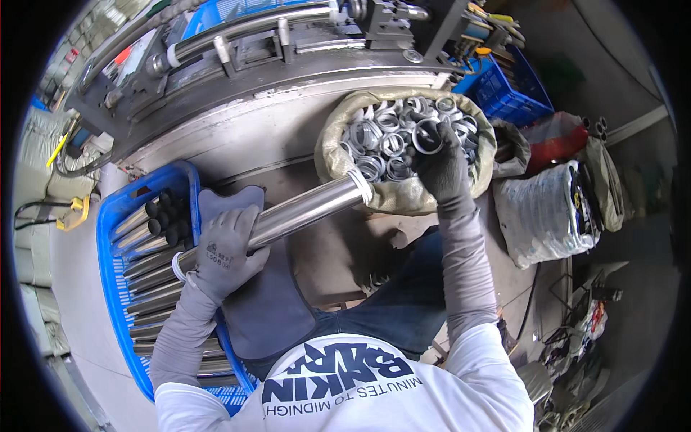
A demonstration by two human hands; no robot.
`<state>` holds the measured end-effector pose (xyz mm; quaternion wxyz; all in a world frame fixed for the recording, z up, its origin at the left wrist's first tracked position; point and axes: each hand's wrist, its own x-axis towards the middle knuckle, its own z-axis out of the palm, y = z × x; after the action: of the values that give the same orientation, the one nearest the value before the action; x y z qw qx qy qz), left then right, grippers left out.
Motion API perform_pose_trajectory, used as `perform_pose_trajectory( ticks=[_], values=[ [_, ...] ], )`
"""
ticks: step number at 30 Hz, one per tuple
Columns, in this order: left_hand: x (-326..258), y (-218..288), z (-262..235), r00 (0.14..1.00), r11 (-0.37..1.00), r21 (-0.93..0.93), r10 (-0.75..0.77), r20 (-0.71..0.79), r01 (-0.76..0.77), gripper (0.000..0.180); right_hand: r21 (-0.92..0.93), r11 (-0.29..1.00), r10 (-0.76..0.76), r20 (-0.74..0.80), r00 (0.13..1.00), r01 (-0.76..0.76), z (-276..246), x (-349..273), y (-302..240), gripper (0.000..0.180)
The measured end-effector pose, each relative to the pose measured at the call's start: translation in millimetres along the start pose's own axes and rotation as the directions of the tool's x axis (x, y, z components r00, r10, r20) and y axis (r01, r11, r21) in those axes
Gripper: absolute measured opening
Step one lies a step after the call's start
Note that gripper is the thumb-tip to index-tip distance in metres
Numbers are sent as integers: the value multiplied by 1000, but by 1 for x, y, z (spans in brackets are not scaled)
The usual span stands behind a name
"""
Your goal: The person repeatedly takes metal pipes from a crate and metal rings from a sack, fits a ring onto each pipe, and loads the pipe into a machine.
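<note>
In a grey work glove, my left hand (229, 252) is closed around a shiny metal tube (306, 210). The tube slants up to the right, with a white ring (361, 186) around its upper end and another white ring (178, 266) near its lower end, beside my wrist. My right hand (445, 173), gloved too, pinches a loose white-edged ring (430, 152) above a woven sack (333, 122). Many similar rings (368, 134) fill that sack. The tube's upper end lies close to the sack's near left edge.
At my left stands a blue crate (108, 288) of metal tubes (152, 308). A machine bench (266, 83) runs across the far side. Beyond the sack are a blue basket (529, 108) and a white bundle (543, 212). Under my left arm is a grey padded seat (263, 317).
</note>
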<state>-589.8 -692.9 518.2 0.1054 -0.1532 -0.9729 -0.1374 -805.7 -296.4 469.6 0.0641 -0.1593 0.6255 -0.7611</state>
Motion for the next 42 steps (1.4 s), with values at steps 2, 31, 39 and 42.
perform_pose_trajectory(
  ticks=[2, 31, 39, 42],
  values=[
    [-1, 3, -4, 1000, 1000, 8, -6, 5, 6, 63, 700, 680, 251, 56, 966, -217, 26, -19, -10, 60],
    [345, -158, -54, 957, 799, 537, -164, -240, 271, 63, 502, 829, 324, -75, 943, -245, 32, -39, -3, 62],
    [303, -189, -36, 955, 761, 644, 126, -269, 81, 62, 478, 849, 259, -3, 966, -226, 26, -39, 6, 69],
    [207, -155, -59, 954, 926, 361, 202, -223, -112, 57, 501, 843, 185, 75, 980, -197, 23, -37, 20, 69]
  ],
)
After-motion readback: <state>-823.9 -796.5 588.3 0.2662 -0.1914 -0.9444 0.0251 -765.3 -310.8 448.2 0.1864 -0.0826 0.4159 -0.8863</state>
